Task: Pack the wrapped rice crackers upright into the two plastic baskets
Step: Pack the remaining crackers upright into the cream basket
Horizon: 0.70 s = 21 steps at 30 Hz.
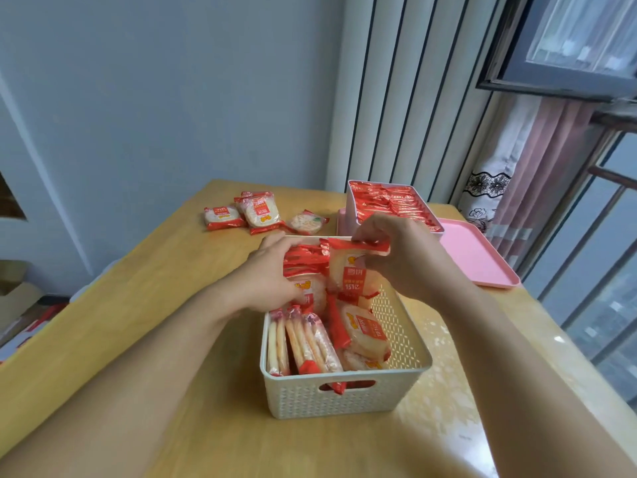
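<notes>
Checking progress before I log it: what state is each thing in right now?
White basket: partly packed, some packs upright, some lying loose.
Pink basket: full of upright packs.
Held pack: upright, above the white basket.
Right hand: pinching the held pack's top edge.
Left hand: pressed against the packed row.
Loose packs: lying flat on the table.
Pink tray: under the pink basket.

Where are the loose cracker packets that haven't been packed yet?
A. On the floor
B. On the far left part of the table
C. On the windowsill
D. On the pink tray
B: a few loose packets lie flat on the wooden table, far left of the white basket; the pink tray holds none loose.
</notes>
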Each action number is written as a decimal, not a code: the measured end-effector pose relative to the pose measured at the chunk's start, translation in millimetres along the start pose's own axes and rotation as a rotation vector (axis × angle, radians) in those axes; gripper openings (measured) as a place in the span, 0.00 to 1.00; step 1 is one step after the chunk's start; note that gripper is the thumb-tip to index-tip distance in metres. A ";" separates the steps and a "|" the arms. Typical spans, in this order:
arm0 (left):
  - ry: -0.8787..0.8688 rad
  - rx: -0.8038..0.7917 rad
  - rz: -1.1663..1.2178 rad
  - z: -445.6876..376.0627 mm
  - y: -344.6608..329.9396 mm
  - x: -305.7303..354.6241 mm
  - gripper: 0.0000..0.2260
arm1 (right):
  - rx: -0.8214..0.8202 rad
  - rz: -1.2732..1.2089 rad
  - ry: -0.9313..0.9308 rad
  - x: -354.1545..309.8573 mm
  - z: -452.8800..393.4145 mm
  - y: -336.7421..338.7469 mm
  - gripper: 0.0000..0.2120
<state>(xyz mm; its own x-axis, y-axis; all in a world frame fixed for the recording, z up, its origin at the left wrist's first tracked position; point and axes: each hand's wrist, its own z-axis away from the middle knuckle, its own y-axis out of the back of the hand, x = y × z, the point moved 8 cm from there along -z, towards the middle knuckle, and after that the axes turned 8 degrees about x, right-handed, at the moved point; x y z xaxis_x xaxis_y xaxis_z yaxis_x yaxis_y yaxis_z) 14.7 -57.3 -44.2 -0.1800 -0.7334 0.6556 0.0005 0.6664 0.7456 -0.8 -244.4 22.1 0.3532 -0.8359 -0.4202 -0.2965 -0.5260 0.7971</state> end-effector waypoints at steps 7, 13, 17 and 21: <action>0.020 0.022 0.053 -9.2 -12.0 5.3 0.40 | -0.066 0.336 0.098 5.5 -5.2 -20.1 0.15; -0.024 -0.039 0.027 -13.8 -13.5 -1.1 0.36 | -0.177 0.440 0.183 0.7 1.1 -32.9 0.16; -0.011 -0.073 0.097 -11.5 -11.9 -1.7 0.34 | -0.287 0.241 0.184 -15.8 14.0 -13.3 0.22; -0.007 -0.060 0.135 -10.9 -11.7 -0.8 0.37 | -0.501 0.299 0.248 -30.6 37.4 -27.9 0.32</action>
<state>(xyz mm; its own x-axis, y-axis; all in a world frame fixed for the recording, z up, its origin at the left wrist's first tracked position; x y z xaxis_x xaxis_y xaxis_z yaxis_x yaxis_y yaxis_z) 25.6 -66.0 -52.1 -0.1811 -0.6365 0.7497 0.0837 0.7496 0.6566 -36.5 -210.0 -3.5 0.5319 -0.8427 -0.0831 0.0161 -0.0880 0.9960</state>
